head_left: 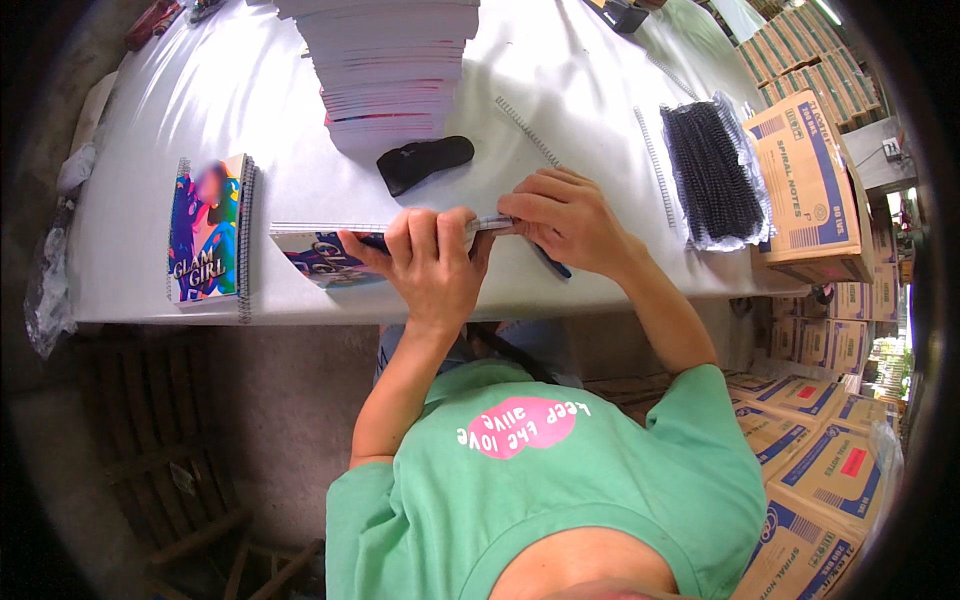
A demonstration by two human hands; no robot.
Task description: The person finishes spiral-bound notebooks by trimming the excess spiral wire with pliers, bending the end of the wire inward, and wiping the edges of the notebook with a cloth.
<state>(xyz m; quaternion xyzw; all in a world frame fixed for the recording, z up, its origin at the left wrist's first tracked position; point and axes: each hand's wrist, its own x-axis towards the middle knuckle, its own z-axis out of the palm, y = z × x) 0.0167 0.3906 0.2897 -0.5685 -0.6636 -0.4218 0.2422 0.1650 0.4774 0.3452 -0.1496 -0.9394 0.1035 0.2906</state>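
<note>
My left hand is wrapped round a notebook, held on edge near the table's front, with its colourful cover toward me. At the notebook's right end, the fingers of my right hand are pinched together on its corner. Whether a wire spiral lies between those fingers is hidden. A dark slim object shows just below the right hand, its kind unclear. Beyond the hands lies a black pouch-like thing. To the left rests a spiral notebook with a bright illustrated cover.
A tall stack of unbound notebooks stands at the back. Loose wire spirals lie right of it. A bundle of black spirals in plastic sits beside a cardboard box. More cartons fill the floor at right; a wooden chair stands left.
</note>
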